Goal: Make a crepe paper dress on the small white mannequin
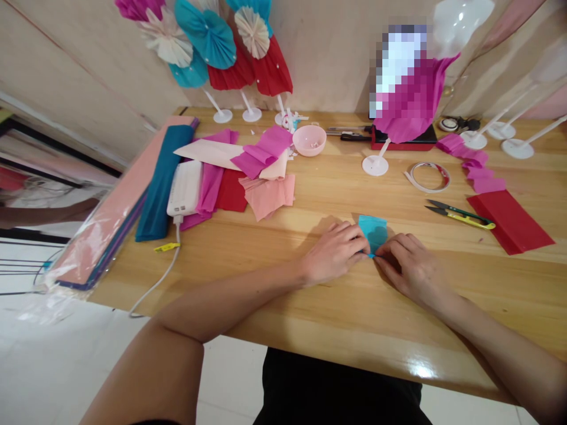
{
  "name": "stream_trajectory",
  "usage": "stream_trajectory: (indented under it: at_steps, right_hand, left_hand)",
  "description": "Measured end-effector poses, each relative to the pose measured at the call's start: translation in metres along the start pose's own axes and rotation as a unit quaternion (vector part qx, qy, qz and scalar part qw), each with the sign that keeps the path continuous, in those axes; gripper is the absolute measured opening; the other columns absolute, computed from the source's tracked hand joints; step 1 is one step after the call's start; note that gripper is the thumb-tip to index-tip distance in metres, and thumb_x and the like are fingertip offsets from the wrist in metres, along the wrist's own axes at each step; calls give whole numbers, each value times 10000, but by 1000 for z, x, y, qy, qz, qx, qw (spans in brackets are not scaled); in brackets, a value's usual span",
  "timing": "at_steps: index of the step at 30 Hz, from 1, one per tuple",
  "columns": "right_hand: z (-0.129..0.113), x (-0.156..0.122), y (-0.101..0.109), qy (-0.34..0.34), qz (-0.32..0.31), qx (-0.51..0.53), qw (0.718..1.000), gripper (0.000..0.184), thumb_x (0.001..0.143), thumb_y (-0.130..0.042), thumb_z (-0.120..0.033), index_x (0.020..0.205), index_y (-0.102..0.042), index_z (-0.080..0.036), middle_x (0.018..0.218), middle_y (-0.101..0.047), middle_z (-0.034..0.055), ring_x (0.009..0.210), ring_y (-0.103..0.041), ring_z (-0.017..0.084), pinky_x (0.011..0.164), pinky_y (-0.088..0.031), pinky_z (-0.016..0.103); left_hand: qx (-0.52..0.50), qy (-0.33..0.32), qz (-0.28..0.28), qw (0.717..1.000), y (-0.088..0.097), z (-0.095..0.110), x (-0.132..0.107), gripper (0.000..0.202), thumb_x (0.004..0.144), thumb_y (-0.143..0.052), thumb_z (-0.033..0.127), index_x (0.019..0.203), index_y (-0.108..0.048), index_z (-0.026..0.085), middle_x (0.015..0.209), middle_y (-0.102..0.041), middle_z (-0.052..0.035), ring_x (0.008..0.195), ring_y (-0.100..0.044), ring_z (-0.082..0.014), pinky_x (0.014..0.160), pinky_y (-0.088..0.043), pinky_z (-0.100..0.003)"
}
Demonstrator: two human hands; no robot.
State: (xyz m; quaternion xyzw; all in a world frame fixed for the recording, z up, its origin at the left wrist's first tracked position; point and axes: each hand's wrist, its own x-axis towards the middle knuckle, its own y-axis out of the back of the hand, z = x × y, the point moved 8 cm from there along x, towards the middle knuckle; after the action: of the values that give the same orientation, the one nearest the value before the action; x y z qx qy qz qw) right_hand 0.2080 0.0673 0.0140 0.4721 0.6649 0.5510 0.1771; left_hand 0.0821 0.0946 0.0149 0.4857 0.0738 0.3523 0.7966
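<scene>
A small piece of blue crepe paper lies on the wooden table in front of me, with its near edge gathered in a narrow fold. My left hand pinches that folded edge at its left end, fingers curled and pressed down. At the right end, my right hand grips the same edge between thumb and fingers. Right of my hands lie yellow-handled thread snips, and beside them a folded red paper piece. A roll of white tape rests farther back.
A white power bank with a cable sits on crepe paper at left. Behind are a pink bowl, a magenta paper dress on a stand, and several finished paper dresses. The table's front edge is near my body.
</scene>
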Motion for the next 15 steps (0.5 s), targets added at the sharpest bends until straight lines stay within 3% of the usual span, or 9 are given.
stream_trajectory:
  at_steps: [8,15]
  right_hand:
    - [-1,1,2,-2,13,9,1000,63,889,-603,-243,925,-573,-201,874,-601,68,835,-553,225,736,-486,362]
    - [-1,1,3,-1,8,5,1000,59,893,-603,-229,928,-570,-195,883,-598,68,846,-546,222,742,-486,361]
  left_hand:
    - [10,17,-9,1000,-2,-3,0,212,972,-481,328,1086,-629,226,1070,-625,-43,1047,-527,-188,918,-388,-352]
    - [10,14,-2,1000,-1,-3,0,223,972,-481,352,1007,-657,220,1019,-632,-34,1024,-533,-177,914,-379,-340]
